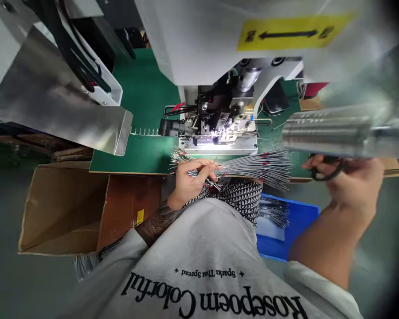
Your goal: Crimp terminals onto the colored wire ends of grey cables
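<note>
My left hand (194, 179) is closed at the left part of a bundle of thin grey wires (257, 166), with thumb and fingers pinched together. The wires lie across my lap at the table edge and fan out to the right. Their stripped ends (177, 159) show coloured cores on the left. Clear plastic (223, 170) shows around the bundle beside my fingers. Out to the right, my right hand (355, 181) is closed around the black ring handle of what look like scissors (326, 174). Their blades are hidden behind a shiny metal cylinder (326, 130), and that hand is slightly blurred.
A lit crimping machine (219, 128) stands on the green table (142, 155), fed by a terminal strip (146, 131). A metal guard (69, 97) juts in at left. Below are an open cardboard box (64, 208) and a blue bin (302, 217) holding wires.
</note>
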Available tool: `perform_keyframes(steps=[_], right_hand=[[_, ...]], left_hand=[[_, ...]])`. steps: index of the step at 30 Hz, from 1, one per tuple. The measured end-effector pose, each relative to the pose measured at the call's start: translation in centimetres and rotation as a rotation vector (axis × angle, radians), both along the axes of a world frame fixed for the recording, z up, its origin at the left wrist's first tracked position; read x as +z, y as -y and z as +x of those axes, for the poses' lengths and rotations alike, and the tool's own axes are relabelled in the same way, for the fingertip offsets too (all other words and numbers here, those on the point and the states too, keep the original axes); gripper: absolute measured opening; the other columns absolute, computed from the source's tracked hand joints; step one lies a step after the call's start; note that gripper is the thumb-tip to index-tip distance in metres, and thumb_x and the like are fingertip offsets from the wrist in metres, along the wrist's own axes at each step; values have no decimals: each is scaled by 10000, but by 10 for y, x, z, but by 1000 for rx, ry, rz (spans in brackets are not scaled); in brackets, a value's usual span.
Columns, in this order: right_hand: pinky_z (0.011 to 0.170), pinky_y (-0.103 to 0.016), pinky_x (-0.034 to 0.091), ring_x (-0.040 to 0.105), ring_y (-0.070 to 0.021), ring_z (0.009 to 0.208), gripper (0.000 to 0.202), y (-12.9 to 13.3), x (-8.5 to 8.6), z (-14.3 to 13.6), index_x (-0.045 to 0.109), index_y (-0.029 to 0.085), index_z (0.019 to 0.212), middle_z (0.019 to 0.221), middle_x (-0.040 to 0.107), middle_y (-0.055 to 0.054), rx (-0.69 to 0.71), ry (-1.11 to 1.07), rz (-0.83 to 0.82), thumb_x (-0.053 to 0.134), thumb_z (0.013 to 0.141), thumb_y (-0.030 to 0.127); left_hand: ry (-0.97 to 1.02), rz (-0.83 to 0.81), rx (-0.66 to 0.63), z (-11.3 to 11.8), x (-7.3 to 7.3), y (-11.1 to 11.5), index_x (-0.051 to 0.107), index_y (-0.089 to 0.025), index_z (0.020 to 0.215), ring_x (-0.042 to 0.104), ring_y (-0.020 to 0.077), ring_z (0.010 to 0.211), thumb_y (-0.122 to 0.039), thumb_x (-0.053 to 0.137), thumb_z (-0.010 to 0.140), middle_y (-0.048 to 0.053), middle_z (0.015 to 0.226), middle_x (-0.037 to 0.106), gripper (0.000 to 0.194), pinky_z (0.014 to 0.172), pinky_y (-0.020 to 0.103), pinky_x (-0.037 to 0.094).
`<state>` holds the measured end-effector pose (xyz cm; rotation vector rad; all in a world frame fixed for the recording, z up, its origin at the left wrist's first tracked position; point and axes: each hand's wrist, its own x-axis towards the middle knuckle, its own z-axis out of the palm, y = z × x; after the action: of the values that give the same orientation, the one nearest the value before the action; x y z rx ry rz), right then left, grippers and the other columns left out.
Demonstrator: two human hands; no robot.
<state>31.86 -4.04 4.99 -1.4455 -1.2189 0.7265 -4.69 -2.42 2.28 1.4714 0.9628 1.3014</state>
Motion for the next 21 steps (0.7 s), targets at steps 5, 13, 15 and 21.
perform_keyframes(steps=[5,13,15,21], right_hand=[[621,-370,617,707,-207,696,536,46,-33,-78,826,268,1184,778,699,-9,332,-291,-173,1059,746,469],[652,-341,648,749,-182,671,248,32,-43,-187,785,287,974,856,817,-11,31,-309,32,964,865,419],[630,-346,657,788,-203,686,271,34,-40,-196,761,299,1022,878,849,-23,72,-385,33,936,902,467],[598,-339,662,818,-217,646,204,41,-43,-196,723,276,1062,845,882,-50,417,-442,12,858,985,408]], left_hand=[[47,-86,-93,-5,-4,2,820,-202,908,818,170,713,-383,746,1103,40,830,855,276,747,334,688],[21,-245,-232,-15,5,-6,741,-192,932,792,150,679,-505,738,1086,66,917,850,349,702,293,674],[9,-222,-237,-14,9,-8,738,-190,924,765,136,652,-511,732,1088,60,891,833,361,688,281,660],[32,-206,-149,-7,10,-8,774,-180,940,714,106,592,-465,738,1094,47,863,816,326,650,268,627]])
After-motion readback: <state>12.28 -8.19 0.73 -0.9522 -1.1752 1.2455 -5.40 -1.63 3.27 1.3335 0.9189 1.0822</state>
